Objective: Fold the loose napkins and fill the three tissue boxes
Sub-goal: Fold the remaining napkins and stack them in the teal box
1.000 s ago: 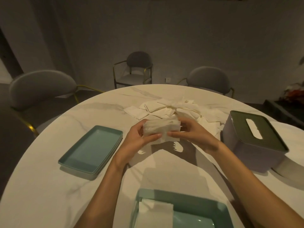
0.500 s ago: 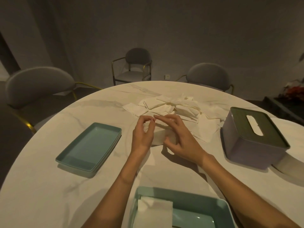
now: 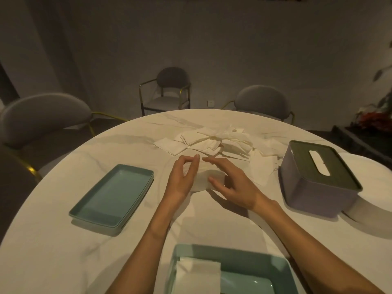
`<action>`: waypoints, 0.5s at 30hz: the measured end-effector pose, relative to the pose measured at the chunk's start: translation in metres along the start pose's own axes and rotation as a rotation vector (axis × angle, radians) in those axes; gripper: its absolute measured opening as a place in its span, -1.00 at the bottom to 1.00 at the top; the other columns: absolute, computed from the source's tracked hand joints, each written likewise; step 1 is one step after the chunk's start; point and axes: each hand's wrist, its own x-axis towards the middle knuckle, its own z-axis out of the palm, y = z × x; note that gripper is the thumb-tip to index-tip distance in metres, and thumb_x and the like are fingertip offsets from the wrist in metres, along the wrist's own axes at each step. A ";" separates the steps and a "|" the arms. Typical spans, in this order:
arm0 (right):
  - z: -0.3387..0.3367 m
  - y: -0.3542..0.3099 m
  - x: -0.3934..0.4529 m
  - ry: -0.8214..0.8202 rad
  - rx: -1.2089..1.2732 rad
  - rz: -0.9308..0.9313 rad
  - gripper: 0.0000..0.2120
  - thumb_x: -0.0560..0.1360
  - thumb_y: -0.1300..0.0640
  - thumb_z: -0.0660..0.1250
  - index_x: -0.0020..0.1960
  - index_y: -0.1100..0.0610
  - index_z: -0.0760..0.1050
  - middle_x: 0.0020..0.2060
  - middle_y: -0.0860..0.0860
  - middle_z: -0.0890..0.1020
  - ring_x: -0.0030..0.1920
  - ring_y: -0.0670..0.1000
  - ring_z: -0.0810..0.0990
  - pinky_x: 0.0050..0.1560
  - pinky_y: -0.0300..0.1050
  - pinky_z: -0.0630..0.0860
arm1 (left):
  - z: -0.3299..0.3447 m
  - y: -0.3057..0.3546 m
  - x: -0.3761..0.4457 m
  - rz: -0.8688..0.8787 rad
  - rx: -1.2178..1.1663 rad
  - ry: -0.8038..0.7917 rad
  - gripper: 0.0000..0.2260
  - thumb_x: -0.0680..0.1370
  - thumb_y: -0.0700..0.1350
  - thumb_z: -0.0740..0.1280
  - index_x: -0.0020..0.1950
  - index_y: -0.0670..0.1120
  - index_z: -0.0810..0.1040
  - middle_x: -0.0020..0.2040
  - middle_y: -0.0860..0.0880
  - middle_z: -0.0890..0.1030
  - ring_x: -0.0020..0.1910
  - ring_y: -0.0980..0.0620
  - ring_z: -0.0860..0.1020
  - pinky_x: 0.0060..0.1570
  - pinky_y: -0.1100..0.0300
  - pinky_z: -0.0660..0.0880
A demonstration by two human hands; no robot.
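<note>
Napkin stack (image 3: 205, 179) now lowered from mid-air onto table (image 3: 63, 240); left hand (image 3: 182, 181) and right hand (image 3: 234, 187) loosely cup it, squaring edges before boxing

near teal box (image 3: 233, 270) cut off by bottom edge, napkin inside part out of view | folded napkin stack (image 3: 203, 181) partly hidden behind left hand (image 3: 182, 179) and right hand (image 3: 233, 183); contact unclear | worktop (image 3: 53, 240) cropped at left, right and bottom edges | plant (image 3: 375, 115) far right, dim, cropped
</note>
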 end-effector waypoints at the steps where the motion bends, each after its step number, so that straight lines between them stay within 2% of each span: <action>1: -0.003 0.002 0.000 0.013 0.031 0.008 -0.58 0.62 0.08 0.37 0.46 -0.03 0.43 0.34 -0.08 0.54 0.34 -0.05 0.51 0.29 0.00 0.52 | -0.004 0.002 -0.001 0.009 0.021 -0.053 -0.61 0.48 0.28 0.42 0.15 0.04 0.56 0.14 0.06 0.61 0.18 0.04 0.59 0.08 0.23 0.55; 3: -0.007 0.004 0.000 0.023 0.106 0.059 -0.64 0.61 0.07 0.39 0.40 -0.05 0.50 0.26 -0.09 0.60 0.25 -0.02 0.56 0.16 0.02 0.59 | -0.013 0.002 -0.006 0.026 0.010 -0.186 -0.58 0.44 0.03 0.58 0.21 -0.02 0.54 0.12 0.01 0.62 0.04 0.11 0.63 -0.13 0.33 0.57; 5: -0.010 0.006 0.000 0.033 0.143 0.086 -0.65 0.60 0.09 0.41 0.37 -0.08 0.52 0.22 -0.10 0.60 0.21 0.00 0.58 0.10 0.03 0.62 | -0.021 -0.004 -0.005 0.105 0.051 -0.229 -0.57 0.41 -0.15 0.64 0.20 -0.06 0.56 0.05 0.01 0.66 -0.01 0.09 0.64 -0.15 0.34 0.56; 8: -0.015 0.004 0.003 0.030 0.147 0.085 -0.57 0.59 0.05 0.42 0.44 -0.12 0.45 0.32 -0.15 0.55 0.28 -0.08 0.54 0.17 -0.13 0.61 | -0.026 -0.007 0.000 0.191 0.085 -0.183 -0.60 0.39 -0.19 0.64 0.15 -0.06 0.59 -0.01 0.10 0.68 0.00 0.11 0.64 -0.08 0.32 0.56; 10: -0.019 0.003 0.003 -0.057 0.158 0.108 -0.45 0.57 -0.01 0.44 0.50 -0.20 0.35 0.39 -0.24 0.48 0.31 -0.14 0.51 0.18 -0.22 0.59 | -0.029 -0.007 0.000 0.190 0.099 -0.192 -0.58 0.38 -0.16 0.65 0.16 -0.05 0.59 0.00 0.13 0.68 0.00 0.15 0.65 -0.07 0.30 0.56; 12: -0.021 0.006 -0.001 -0.125 0.200 0.171 -0.38 0.51 -0.05 0.48 0.50 -0.25 0.32 0.38 -0.25 0.47 0.28 -0.15 0.54 0.17 -0.19 0.61 | -0.033 -0.010 0.001 0.177 0.131 -0.220 -0.56 0.37 -0.15 0.66 0.18 -0.04 0.60 0.02 0.12 0.68 0.01 0.14 0.65 -0.04 0.28 0.57; 15: -0.024 0.012 -0.002 -0.122 0.240 0.249 -0.42 0.45 0.00 0.56 0.42 -0.08 0.47 0.27 -0.12 0.60 0.22 -0.09 0.61 0.22 -0.05 0.62 | -0.039 -0.013 0.003 0.171 0.158 -0.218 -0.59 0.39 -0.19 0.64 0.19 -0.08 0.63 0.04 0.04 0.71 0.03 0.09 0.67 0.03 0.24 0.58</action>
